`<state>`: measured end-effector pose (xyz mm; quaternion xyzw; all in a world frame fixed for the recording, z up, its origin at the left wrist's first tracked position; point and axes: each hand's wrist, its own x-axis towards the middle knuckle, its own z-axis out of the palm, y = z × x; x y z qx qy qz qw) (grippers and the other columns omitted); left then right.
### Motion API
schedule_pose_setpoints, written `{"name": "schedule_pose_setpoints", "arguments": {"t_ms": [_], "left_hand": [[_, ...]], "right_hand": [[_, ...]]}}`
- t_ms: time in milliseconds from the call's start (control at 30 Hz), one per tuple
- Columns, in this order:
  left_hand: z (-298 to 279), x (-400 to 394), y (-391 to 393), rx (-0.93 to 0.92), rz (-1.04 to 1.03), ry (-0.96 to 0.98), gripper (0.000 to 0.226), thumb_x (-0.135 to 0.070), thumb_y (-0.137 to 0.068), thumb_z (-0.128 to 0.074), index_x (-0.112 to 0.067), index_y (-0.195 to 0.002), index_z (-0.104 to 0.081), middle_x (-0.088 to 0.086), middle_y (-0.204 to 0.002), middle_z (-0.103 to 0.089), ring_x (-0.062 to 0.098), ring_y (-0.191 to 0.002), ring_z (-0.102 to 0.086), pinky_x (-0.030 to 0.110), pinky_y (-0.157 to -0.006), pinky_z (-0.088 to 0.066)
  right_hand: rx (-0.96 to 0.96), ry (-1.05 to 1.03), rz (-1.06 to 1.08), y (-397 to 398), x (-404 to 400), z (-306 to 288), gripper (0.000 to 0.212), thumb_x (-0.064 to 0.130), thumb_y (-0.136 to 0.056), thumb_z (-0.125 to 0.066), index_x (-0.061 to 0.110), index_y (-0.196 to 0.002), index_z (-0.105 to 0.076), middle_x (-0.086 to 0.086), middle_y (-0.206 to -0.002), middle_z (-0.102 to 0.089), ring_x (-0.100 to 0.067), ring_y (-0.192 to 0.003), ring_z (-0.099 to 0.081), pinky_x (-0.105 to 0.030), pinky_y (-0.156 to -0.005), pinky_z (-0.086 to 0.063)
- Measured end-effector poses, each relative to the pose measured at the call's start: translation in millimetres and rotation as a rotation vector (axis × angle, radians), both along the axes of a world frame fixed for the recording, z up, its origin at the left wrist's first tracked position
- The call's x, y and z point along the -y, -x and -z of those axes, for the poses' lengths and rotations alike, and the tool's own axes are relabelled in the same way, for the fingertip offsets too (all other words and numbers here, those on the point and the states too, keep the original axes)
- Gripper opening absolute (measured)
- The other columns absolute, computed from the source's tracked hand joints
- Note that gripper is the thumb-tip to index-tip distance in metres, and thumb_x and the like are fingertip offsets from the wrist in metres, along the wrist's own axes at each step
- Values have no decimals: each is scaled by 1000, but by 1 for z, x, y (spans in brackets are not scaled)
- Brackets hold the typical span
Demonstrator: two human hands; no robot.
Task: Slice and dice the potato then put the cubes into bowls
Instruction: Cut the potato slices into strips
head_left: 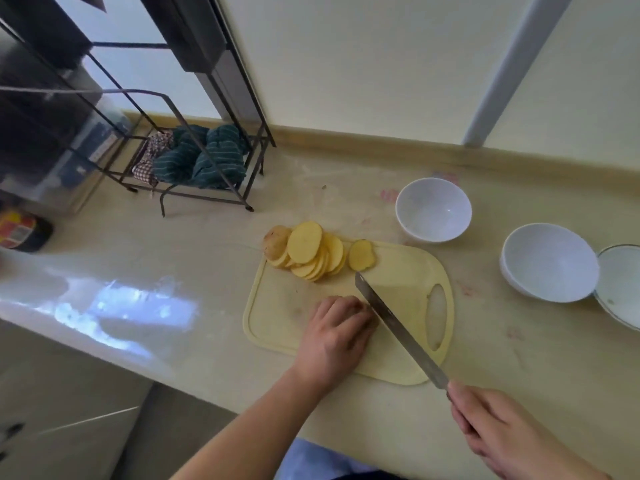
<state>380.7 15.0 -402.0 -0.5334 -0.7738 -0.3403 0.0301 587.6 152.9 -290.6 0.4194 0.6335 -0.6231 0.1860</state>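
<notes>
- My left hand (337,329) is palm down on the cutting board (408,271), fingers curled over something by the blade. I can only make out a brownish sliver under the fingertips, so I honestly can't tell what or how much it's got hold of.
- My right hand (498,433) is wrapped around the knife (398,323) handle off the board's near right corner. The blade runs diagonally across the board, with its tip pointing at the far edge and its flat side right against my left fingertips.
- The potato slices (311,252) sit in a fanned, overlapping stack at the board's far left corner, partly hanging over the far edge. The end piece, with the skin on, is on the left of the pile.
- One lone slice (361,255) lies flat just to the right of the stack, near the knife tip.
- There's a white bowl (433,209) on the countertop (207,258) just beyond the board's far right corner.
- A second white bowl (549,263) is further right, well apart from the board and touching a white plate (620,282) at the picture's edge.
- There's a wire rack (194,157) at the back left of the countertop with striped cloths (207,157) bunched on its bottom shelf.
</notes>
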Motion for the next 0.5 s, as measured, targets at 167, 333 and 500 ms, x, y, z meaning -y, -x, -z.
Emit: {"name": "schedule_pose_setpoints", "arguments": {"t_ms": [167, 333, 500], "left_hand": [[0, 1, 4, -24, 110, -60, 10, -8, -90, -77, -1, -97, -77, 15, -104, -70, 34, -90, -66, 40, -79, -54], [4, 1, 4, -9, 108, -61, 13, -4, -87, -79, 1, -99, -77, 16, -106, -70, 35, -95, -66, 39, -84, -54], [2, 0, 4, 42, 119, -65, 9, -3, -88, -77, 3, -95, -77, 17, -105, -70, 36, -96, -66, 40, -85, -55]], "right_hand": [[-27, -155, -84, -1, 1, 12, 80, 95, -62, -35, 15, -63, -46, 1, -51, -43, -12, -46, -39, -29, -51, -32], [-45, -213, -107, 1, 2, 13, 90, 102, -54, -25, 15, -66, -47, 3, -49, -44, -4, -45, -38, -26, -55, -32], [-121, -601, -353, -5, -7, 9, 79, 91, -75, -17, 20, -61, -48, 11, -49, -47, -2, -51, -49, -21, -65, -43]]}}
